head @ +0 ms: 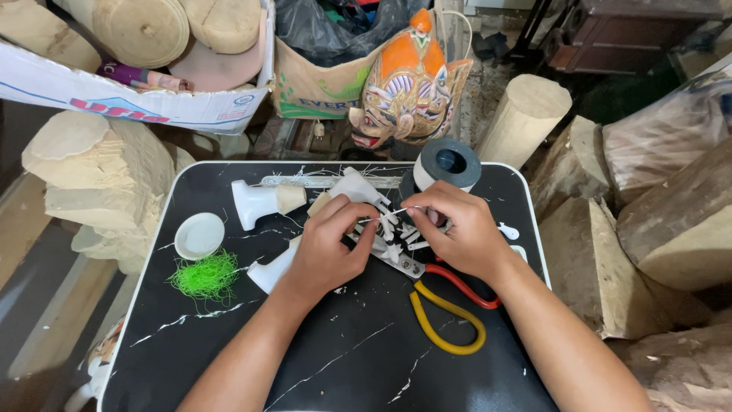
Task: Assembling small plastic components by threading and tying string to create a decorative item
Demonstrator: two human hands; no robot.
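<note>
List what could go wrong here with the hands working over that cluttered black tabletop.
1. The thin white strand pinched between left hand and right hand might slip or snap.
2. The small white pieces beneath could scatter.
3. The red-and-yellow-handled pliers lie under the right wrist, easy to knock.

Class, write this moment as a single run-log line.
left hand: pinching white strand | right hand: pinching same strand | under hands: pliers, white pieces | nearby: tape roll, green tuft
</note>
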